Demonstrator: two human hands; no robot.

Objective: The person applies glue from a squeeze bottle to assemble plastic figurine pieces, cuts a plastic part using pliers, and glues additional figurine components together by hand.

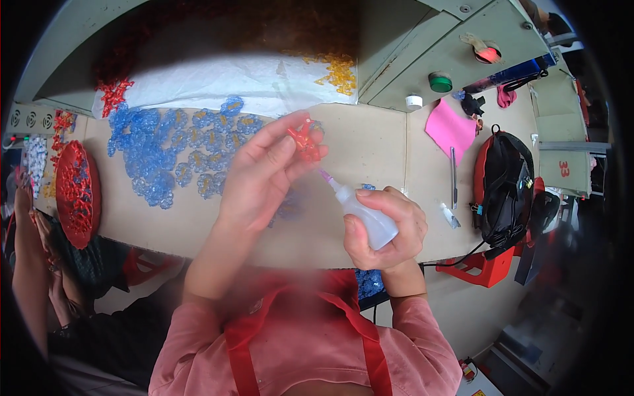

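Note:
My left hand [254, 173] pinches a small translucent red plastic piece [305, 140] between thumb and fingers, above the middle of the table. In my right hand [406, 228] is a soft white squeeze bottle [373, 221], tilted so that its thin purple-tipped nozzle [326, 177] points up and left. The nozzle's end is close below the red piece; whether they touch I cannot tell. Beside my left hand, many clear blue plastic pieces [148, 148] cover the table, some with yellow parts in their middles. A few more blue pieces lie partly hidden behind my hands.
A red bowl [96, 211] with red pieces stands at the left edge, near another person's arm [26, 264]. White sheeting [218, 79] under the shelf bears red and yellow pieces. To the right are a pink cloth [449, 129], a pen [454, 178] and a black bag [507, 188].

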